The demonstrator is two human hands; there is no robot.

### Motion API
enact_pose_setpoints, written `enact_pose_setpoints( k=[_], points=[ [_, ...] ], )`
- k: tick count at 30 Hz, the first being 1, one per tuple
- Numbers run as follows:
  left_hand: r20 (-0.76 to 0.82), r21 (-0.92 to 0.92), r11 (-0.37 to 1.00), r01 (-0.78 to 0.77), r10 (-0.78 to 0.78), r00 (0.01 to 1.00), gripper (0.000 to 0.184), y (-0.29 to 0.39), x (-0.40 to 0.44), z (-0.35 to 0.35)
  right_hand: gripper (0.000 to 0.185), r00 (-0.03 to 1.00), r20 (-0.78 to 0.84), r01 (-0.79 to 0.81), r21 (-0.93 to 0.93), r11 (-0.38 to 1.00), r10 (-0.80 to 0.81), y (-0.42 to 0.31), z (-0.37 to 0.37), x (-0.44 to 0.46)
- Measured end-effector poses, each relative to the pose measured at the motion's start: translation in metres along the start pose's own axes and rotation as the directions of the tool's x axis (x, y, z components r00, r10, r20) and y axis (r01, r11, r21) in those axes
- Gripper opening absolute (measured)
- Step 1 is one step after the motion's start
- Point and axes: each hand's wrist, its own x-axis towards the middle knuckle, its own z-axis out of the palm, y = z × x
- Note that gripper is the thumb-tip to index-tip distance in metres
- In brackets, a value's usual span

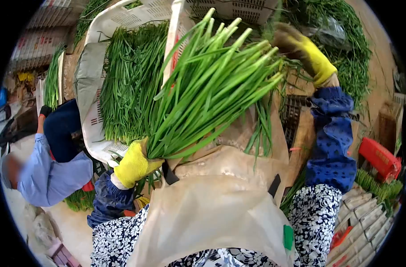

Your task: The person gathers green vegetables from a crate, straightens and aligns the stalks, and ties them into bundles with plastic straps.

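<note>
My left hand [134, 164], in a yellow glove, is closed around the leafy end of a large bunch of garlic chives [216, 89]. The bunch slants up and right over my lap, its pale cut stems fanned out at the top. Beyond those stems is my right hand [303, 51], gloved in yellow with a dirty, dark palm side; motion smears its fingers, so I cannot tell whether they hold anything. A few loose chives [263, 129] hang below the bunch onto my beige apron [212, 196].
At the left stands a white plastic crate [92, 42] with chives [132, 84] packed inside. A heap of loose greens [352, 58] lies at upper right. Another person [56, 173] sits at far left by more chives [53, 82]. A red box-like object [381, 160] is at right.
</note>
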Motion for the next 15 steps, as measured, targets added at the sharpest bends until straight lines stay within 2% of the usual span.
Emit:
enact_pose_setpoints(
  k=[1, 2, 4, 5, 6, 8, 9, 10, 11, 12, 13, 14, 15],
  points=[
    [0.011, -0.065, 0.998, 0.004, -0.003, 1.000, 0.041, 0.000, 0.002, 0.002, 0.062, 0.997, 0.073, 0.014, 0.116, 0.993, -0.023, -0.004, 0.019, 0.000],
    [0.022, -0.059, 0.998, 0.008, -0.007, 1.000, 0.041, 0.003, 0.002, 0.002, 0.042, 0.979, 0.205, -0.049, 0.130, 0.990, 0.021, -0.027, 0.035, -0.006],
    [0.043, -0.361, 0.909, 0.209, -0.208, 0.977, 0.043, 0.013, 0.000, 0.001, 0.036, 0.980, 0.197, -0.056, 0.174, 0.983, 0.021, -0.025, 0.036, -0.005],
    [0.129, -0.285, 0.923, 0.257, -0.229, 0.965, 0.050, 0.012, 0.000, -0.009, 0.034, 0.984, 0.180, -0.021, 0.182, 0.983, -0.012, -0.029, 0.032, -0.006],
    [0.136, -0.276, 0.924, 0.263, -0.234, 0.963, 0.050, 0.010, 0.001, -0.011, 0.034, 0.986, 0.165, -0.041, 0.213, 0.976, 0.006, -0.036, 0.031, -0.012],
    [0.210, -0.292, 0.935, 0.201, -0.142, 0.967, 0.053, -0.003, 0.003, -0.007, 0.035, 0.988, 0.153, -0.047, 0.216, 0.975, 0.014, -0.034, 0.027, -0.009],
    [0.229, -0.298, 0.943, 0.149, -0.081, 0.970, 0.055, -0.011, 0.005, -0.005, 0.036, 0.994, 0.092, 0.034, 0.184, 0.982, -0.052, -0.032, 0.022, -0.011],
    [0.247, -0.307, 0.947, 0.097, -0.019, 0.969, 0.057, -0.019, 0.006, -0.002, 0.036, 0.992, 0.104, 0.053, 0.163, 0.985, -0.071, -0.033, 0.013, -0.014],
    [0.257, -0.262, 0.953, 0.150, -0.080, 0.963, 0.058, -0.014, 0.009, 0.001, 0.037, 1.000, -0.002, -0.012, 0.236, 0.972, 0.013, -0.004, -0.010, -0.010],
    [0.266, -0.218, 0.954, 0.204, -0.143, 0.953, 0.059, -0.012, 0.011, 0.003, 0.039, 0.976, -0.207, -0.026, 0.218, 0.976, 0.072, 0.016, -0.030, -0.015],
    [0.293, -0.238, 0.954, 0.182, -0.108, 0.950, 0.062, -0.016, 0.013, 0.002, 0.041, 0.907, -0.402, -0.045, 0.207, 0.977, 0.127, 0.037, -0.050, -0.020],
    [0.289, -0.239, 0.953, 0.185, -0.112, 0.951, 0.062, -0.020, 0.013, 0.005, 0.045, 0.743, -0.661, -0.052, 0.097, 0.994, 0.103, 0.044, -0.060, -0.025],
    [0.276, -0.289, 0.939, 0.188, -0.106, 0.955, 0.062, -0.022, 0.013, 0.007, 0.050, 0.709, -0.690, -0.147, 0.055, 0.988, 0.144, 0.052, -0.064, -0.029]
  ],
)
